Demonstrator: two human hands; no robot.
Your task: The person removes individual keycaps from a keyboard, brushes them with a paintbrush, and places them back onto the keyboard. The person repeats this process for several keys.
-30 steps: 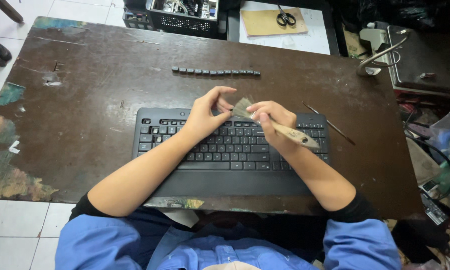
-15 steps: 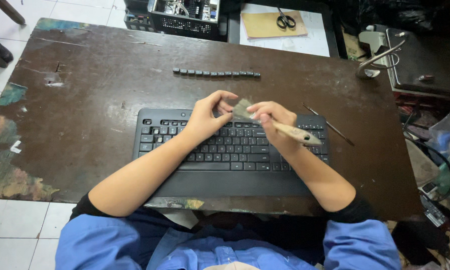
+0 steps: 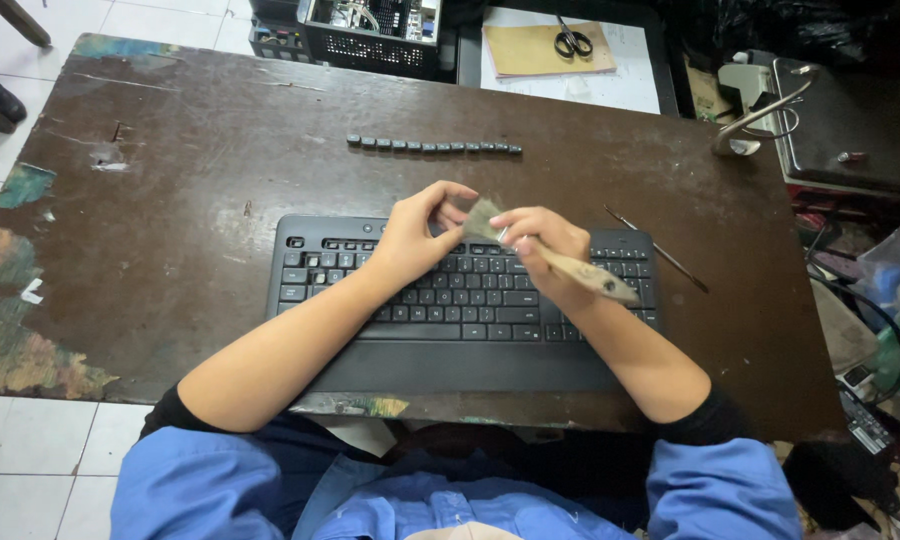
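My right hand (image 3: 542, 240) is clenched around a flat paintbrush (image 3: 560, 258), fingers wrapped over the ferrule end; the pale wooden handle sticks out down and to the right past my wrist, and the grey bristles point up-left toward my other hand. My left hand (image 3: 415, 232) hovers over the top rows of the black keyboard (image 3: 450, 300), thumb and fingertips pinched together on something small right at the bristle tips. It's too small and too hidden to say what, so I can't tell. Both hands are raised just above the keys, bristles touching or nearly touching my left fingers.

The keyboard lies flat on the worn dark-brown table (image 3: 170, 190), near the front edge, its wrist rest toward me. Behind it, well apart, a row of loose dark keycaps (image 3: 432, 146) sits in a straight line. A thin tool (image 3: 655, 248) lies slanted just beside the keyboard's right end. Off the table's far edge: scissors (image 3: 571, 38) on a tan envelope (image 3: 545, 48).
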